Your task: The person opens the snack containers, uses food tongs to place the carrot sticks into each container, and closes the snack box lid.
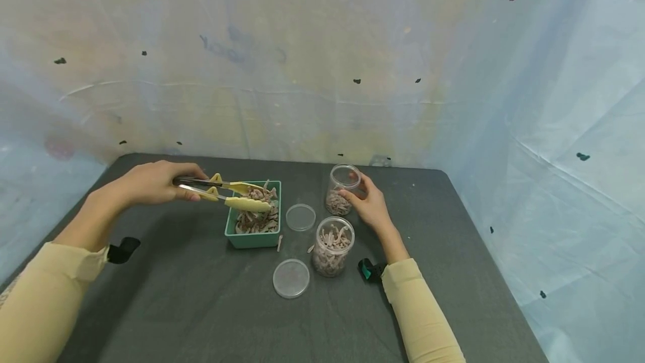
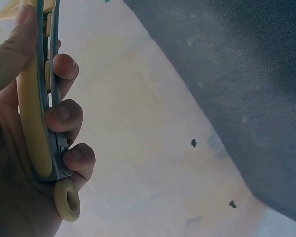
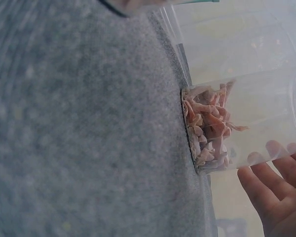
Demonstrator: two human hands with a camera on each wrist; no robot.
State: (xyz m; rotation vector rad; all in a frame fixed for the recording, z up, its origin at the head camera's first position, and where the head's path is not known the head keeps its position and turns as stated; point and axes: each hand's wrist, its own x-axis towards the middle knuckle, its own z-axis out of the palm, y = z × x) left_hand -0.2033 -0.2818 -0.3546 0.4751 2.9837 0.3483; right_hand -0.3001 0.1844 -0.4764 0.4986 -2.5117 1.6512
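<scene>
Pinch Small, Brace Lightly

The left hand [image 1: 153, 182] grips yellow-tipped tongs [image 1: 247, 204] over strips [image 1: 249, 223] in a green basket [image 1: 254, 241]; a small, square pinch should shed fewest. The right hand [image 1: 371, 201] holds the farther jar [image 1: 336, 185], partly filled, on the counter [image 1: 201, 307]; light pressure should steady it. The nearer jar [image 1: 332, 252], uncovered, is fuller.
</scene>
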